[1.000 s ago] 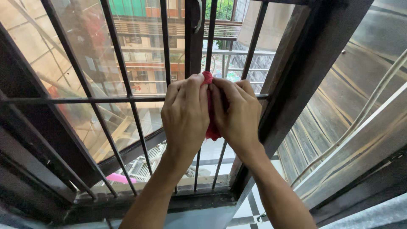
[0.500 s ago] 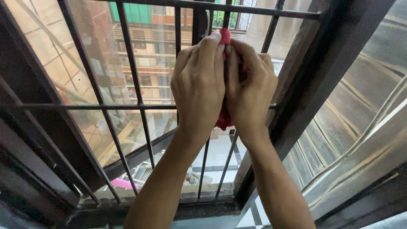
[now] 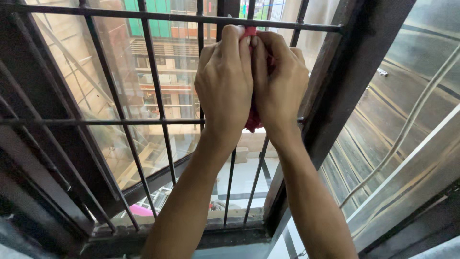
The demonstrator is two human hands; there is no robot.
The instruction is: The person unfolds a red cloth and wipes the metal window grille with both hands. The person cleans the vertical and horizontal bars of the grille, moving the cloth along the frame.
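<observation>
Both my hands press together around a red cloth [image 3: 252, 120] that wraps a vertical bar of a dark metal window grille [image 3: 158, 103]. My left hand [image 3: 224, 81] covers the cloth from the left and my right hand [image 3: 280, 81] from the right. Only a red tip at the top [image 3: 248, 31] and a red fold below the palms show. The hands reach up to the upper horizontal bar [image 3: 167, 17] of the grille.
A dark window frame post [image 3: 335, 96] stands just right of my hands. A glass pane behind the bars reflects buildings. A pale cable [image 3: 407, 124] runs along the wall at right. The sill [image 3: 182, 232] lies below.
My two hands have slid the red cloth up the vertical bar, from the middle crossbar to just under the top crossbar.
</observation>
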